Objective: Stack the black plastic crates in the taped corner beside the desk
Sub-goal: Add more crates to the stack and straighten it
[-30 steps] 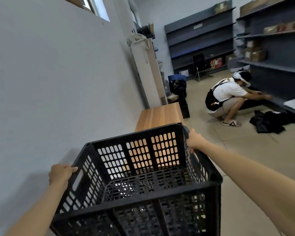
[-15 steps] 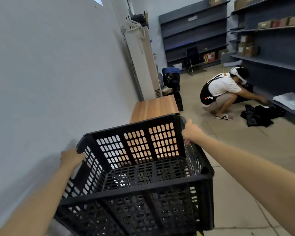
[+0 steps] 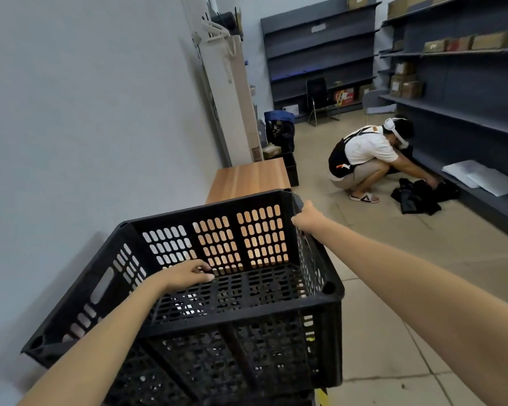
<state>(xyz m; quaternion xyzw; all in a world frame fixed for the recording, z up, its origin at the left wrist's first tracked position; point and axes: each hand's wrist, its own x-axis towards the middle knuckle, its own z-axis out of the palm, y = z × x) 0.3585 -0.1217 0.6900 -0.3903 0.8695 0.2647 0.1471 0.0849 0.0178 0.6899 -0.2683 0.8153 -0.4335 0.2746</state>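
Beside the desk (image 3: 248, 178) we hold the top crate (image 3: 232, 288) on the stack, right hand (image 3: 307, 216) gripping its rim, left hand (image 3: 185, 276) loose inside.

Black perforated plastic crate (image 3: 247, 303): uniform black, walls and floor in a grid of rounded slots. Rectangular wooden desk (image 3: 248, 178): orange-brown, lengthwise grain stripes; the same tone shows through the crate's far-wall slots. Plain painted wall (image 3: 85, 112): pale grey-blue. Tiled floor (image 3: 393, 244): beige, faint grout lines. Tall metal shelving (image 3: 467, 112): dark slate grey, carrying brown cardboard boxes (image 3: 406, 83). Crouching person (image 3: 367, 159): white shirt, beige shorts. Heap of cloth (image 3: 420, 194) on floor: black. Yellow-black striped tape (image 3: 321, 396) below the crate.
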